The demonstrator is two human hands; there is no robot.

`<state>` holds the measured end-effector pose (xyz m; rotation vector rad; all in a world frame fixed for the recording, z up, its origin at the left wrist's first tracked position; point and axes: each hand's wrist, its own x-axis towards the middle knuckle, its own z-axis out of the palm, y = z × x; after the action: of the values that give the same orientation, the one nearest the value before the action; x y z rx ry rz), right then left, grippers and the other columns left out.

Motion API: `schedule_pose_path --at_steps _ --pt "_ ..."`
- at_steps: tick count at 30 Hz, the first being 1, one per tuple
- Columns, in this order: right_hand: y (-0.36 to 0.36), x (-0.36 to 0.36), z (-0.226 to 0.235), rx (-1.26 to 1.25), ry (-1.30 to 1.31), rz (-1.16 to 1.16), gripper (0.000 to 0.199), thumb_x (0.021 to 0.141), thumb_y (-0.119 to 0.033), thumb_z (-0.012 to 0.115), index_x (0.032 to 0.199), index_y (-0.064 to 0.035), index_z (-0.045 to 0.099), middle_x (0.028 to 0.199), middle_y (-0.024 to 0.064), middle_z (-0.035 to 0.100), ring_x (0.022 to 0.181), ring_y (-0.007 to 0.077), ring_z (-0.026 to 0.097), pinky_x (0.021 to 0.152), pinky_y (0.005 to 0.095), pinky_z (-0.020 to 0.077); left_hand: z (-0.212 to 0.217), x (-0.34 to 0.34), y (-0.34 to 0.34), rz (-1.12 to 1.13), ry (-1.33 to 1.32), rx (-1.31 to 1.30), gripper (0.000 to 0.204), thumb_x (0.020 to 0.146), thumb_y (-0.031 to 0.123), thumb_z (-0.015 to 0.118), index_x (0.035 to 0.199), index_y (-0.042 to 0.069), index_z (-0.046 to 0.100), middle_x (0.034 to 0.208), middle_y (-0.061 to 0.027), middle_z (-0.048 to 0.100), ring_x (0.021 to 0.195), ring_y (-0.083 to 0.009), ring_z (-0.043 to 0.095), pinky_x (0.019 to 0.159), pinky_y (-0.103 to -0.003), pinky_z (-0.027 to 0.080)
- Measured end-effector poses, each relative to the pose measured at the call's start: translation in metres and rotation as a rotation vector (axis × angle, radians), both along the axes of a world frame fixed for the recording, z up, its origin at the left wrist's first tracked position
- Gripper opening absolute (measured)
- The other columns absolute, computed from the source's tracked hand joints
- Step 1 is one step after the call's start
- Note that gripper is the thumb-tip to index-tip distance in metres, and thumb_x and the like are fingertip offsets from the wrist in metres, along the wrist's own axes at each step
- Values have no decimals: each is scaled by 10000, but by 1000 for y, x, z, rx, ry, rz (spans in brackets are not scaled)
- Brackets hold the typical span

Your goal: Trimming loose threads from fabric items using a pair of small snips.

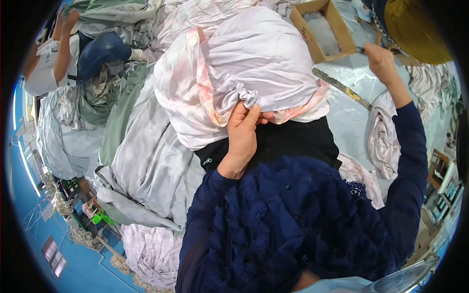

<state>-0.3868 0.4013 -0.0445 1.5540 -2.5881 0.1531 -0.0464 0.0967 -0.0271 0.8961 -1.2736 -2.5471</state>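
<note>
The left hand [243, 136] pinched the puckered edge [238, 92] of the pale cloth [259, 49], heaped over the person's lap. The right hand [382, 61] was out near the cardboard box [343, 24], fingers curled; whether it gripped anything could not be told. The step looked like working the gathered edge; the next move probably called for a steady pinch and the right hand brought in

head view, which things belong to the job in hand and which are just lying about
Job in hand:
- pale pink-tinged cloth across the lap
- left hand, pinching its gathered edge
- right hand, out to the side

Seemingly lying about:
- worn strip on the floor
- bunched cloth at right
</note>
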Motion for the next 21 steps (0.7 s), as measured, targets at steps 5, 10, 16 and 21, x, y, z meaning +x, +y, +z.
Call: schedule_pose_path --at_steps 5,10,16,21 --pt "0 -49 -27 -130 112 -371 254 862 -111 602 1113 -146 602 896 194 663 829 406 625 664 472 495 3 -5 1 -40 -40 0 170 986 152 559 1096 32 607 878 -56 686 776 -131 657 696 -239 474" --pt "-3 -77 -63 -95 66 -461 261 903 -136 597 1158 -152 649 985 157 695 876 378 654 730 418 524 -1 -11 0 -132 -53 -24 142 972 174 589 1009 40 617 832 -49 682 761 -133 665 671 -235 468" --pt "-135 87 25 -658 -935 -171 286 870 -34 650 1154 -55 674 1003 35 691 763 66 582 639 220 470 -1 -11 -1 -79 -109 -19 139 974 168 589 1021 41 617 859 -50 681 716 -127 652 616 -225 445" --pt "-182 166 48 -468 -1027 46 374 777 -21 731 1144 -10 662 895 71 679 726 110 595 612 260 473 -2 -19 3 -71 -64 23 139 979 161 580 1029 37 619 851 -39 678 691 -123 649 591 -224 443"
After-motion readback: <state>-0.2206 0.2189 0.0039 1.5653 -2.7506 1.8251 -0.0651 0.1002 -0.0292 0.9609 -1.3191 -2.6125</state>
